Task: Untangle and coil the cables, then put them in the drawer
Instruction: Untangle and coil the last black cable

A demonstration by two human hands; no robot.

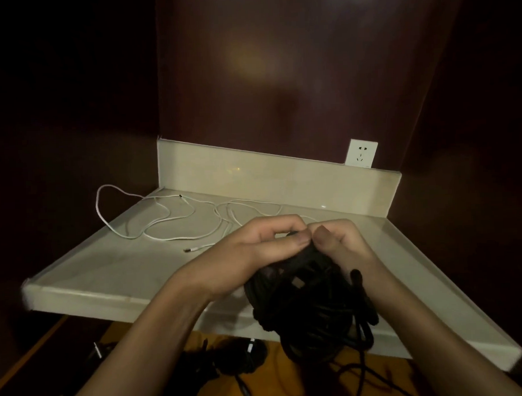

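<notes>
A thick bundle of black cable hangs in front of me, over the front edge of the cream counter. My left hand and my right hand meet at the top of the bundle, fingers curled, each pinching black cable there. A loose black end sticks up beside my right wrist. A white cable lies sprawled and looped across the back of the counter, one loop hanging off the left edge. Its plug lies left of my left hand.
Below the counter, an open wooden drawer holds more black cables with plugs. A white wall socket sits above the counter's back rim at right. Dark wood walls close in on the left, back and right.
</notes>
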